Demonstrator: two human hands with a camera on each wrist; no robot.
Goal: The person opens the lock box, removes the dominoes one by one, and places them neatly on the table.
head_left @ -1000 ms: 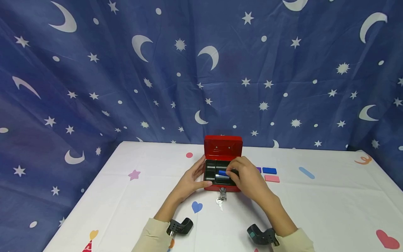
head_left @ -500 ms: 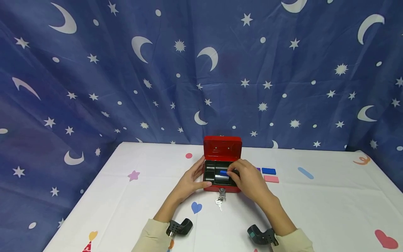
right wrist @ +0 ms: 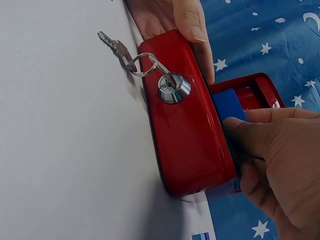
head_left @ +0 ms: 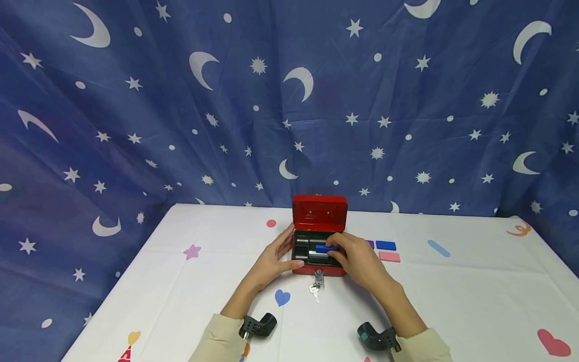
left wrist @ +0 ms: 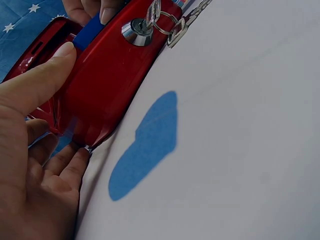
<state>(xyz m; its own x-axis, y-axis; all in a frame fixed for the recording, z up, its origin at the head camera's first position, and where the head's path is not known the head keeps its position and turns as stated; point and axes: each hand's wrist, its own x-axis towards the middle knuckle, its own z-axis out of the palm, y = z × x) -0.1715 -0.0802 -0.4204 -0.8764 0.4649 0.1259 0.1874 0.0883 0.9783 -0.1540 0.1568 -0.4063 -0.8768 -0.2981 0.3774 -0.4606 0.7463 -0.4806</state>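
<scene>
An open red cash box (head_left: pixel 332 271) with a black compartment tray (head_left: pixel 302 241) inside stands in the middle of the table, its lid raised at the back. My left hand (head_left: pixel 271 261) holds the box's left side, thumb on the front rim and fingers along the side wall. Over the tray, my right hand (head_left: pixel 362 259) pinches a flat blue block (head_left: pixel 322 249) between thumb and fingers. The right wrist view shows that blue block (right wrist: pixel 229 104) just behind the box's front wall. Whether it touches the tray I cannot tell.
A key sits in the front lock (right wrist: pixel 173 89), with a ring and another key (head_left: pixel 314 291) hanging from it. Right of the box lie another blue block (head_left: pixel 386 245), a pink one (head_left: pixel 390 257) and a partly hidden purple one (head_left: pixel 371 244). A patterned curtain (head_left: pixel 244 125) hangs behind.
The right thumb and fingers have shifted a little on the blue block, so more of its length shows. Left hand and box stay put.
</scene>
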